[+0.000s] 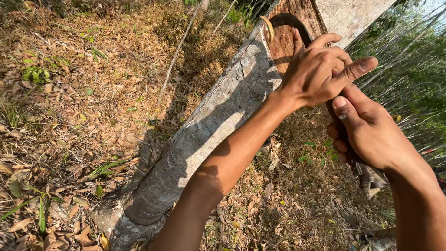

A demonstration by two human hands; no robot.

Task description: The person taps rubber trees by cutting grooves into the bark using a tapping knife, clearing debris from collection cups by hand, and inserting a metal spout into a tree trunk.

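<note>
on the tree trunk [209, 125], hands [344, 102] gripping knife [297, 25]

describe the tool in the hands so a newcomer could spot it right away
Start at the grey tree trunk slanting across the frame, and follow it up to the bare reddish-brown patch. The dark curved blade arcs over that patch from the left hand, with the right hand lower on the handle. It is the only dark, smooth arc against the bark.

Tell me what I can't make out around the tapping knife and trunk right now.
Head view:
- Tapping knife handle: mostly covered by the right hand.
- Curved blade tip: hidden behind the left hand.
- Cut bark panel: cut off by the top edge.
- Tree trunk far side: faces away.
</note>
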